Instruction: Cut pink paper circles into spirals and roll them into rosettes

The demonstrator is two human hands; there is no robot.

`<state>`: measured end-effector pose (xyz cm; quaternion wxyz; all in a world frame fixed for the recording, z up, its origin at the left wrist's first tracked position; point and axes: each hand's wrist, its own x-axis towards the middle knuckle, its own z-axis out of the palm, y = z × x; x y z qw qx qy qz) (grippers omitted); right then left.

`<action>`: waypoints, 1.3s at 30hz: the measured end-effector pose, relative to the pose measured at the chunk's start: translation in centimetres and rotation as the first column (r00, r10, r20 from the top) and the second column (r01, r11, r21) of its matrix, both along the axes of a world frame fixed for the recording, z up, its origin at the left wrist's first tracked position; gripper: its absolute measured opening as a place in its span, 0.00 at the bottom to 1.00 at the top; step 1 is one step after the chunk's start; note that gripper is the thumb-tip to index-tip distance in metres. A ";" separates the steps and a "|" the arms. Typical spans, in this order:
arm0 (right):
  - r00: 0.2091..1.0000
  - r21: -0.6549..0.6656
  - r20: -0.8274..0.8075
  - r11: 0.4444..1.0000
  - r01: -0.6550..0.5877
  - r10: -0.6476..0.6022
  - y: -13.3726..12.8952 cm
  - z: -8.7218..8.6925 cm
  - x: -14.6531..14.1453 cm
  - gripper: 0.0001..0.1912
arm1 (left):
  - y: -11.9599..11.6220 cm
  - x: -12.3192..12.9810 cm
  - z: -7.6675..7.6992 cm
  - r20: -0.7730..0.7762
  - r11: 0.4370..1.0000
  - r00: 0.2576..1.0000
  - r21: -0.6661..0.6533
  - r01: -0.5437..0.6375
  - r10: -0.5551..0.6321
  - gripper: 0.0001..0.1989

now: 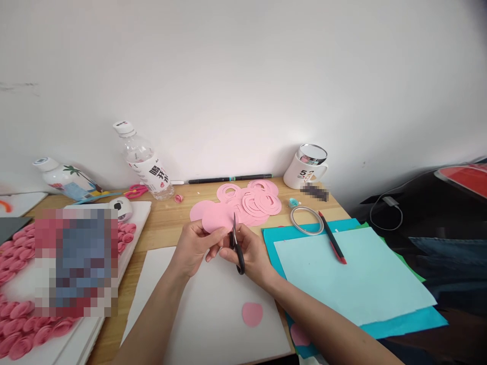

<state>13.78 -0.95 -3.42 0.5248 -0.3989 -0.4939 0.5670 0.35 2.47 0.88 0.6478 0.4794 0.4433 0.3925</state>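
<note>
My left hand (196, 246) pinches a round pink paper disc (216, 217) by its lower edge, above the top of a white board (182, 314). Black-handled scissors (240, 256) are in my right hand (247, 251), their blades pointing up at the disc's right edge. Behind both hands lies a pile of pink paper rings and discs (262, 203). One pink paper piece (252, 314) with a flat top edge rests on the white board below my hands.
A plastic bottle (146, 167) and a white mug (304, 167) stand by the wall. Right: a tape roll (292, 220), a black-red pen (333, 238) and light blue paper (353, 284). Left: a board with pink paper flowers (41, 332), partly pixelated.
</note>
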 end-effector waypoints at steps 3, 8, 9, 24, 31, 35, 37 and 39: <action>1.000 0.028 0.006 1.000 0.007 -0.007 0.1 -0.1 0.1 0.22 | -0.1 0.0 -0.1 -0.008 1.000 1.000 0.004 0.004 -0.003 0.13; 0.999 0.000 0.033 1.000 0.003 -0.003 0.0 -0.2 0.1 0.23 | 0.0 -0.2 -0.3 -0.016 1.000 1.000 0.006 -0.009 0.010 0.11; 0.999 -0.011 0.034 1.000 -0.001 0.001 0.0 -0.2 0.2 0.23 | 0.0 -0.2 -0.3 -0.017 1.000 1.000 0.005 -0.012 0.012 0.10; 0.999 -0.112 -0.009 0.993 -0.034 0.034 -0.1 0.5 0.1 0.20 | 0.1 -0.3 0.1 -0.035 0.999 0.999 0.009 -0.034 0.034 0.11; 1.000 -0.129 -0.013 0.991 -0.026 0.025 -0.1 0.7 0.0 0.18 | 0.1 -0.4 0.1 -0.029 0.999 0.999 0.019 -0.027 0.027 0.11; 1.000 -0.133 -0.002 0.991 -0.016 0.016 -0.1 0.8 0.1 0.18 | 0.1 -0.7 -0.1 -0.023 1.000 0.999 0.008 -0.023 0.023 0.11; 1.000 -0.139 0.010 0.990 -0.013 0.014 -0.2 0.8 0.1 0.18 | 0.2 -0.7 -0.2 -0.019 0.999 0.999 -0.003 -0.033 0.033 0.11; 1.000 -0.147 0.019 0.989 -0.009 0.012 -0.2 0.8 0.1 0.18 | 0.2 -0.7 -0.2 -0.018 0.999 0.999 -0.011 -0.043 0.043 0.11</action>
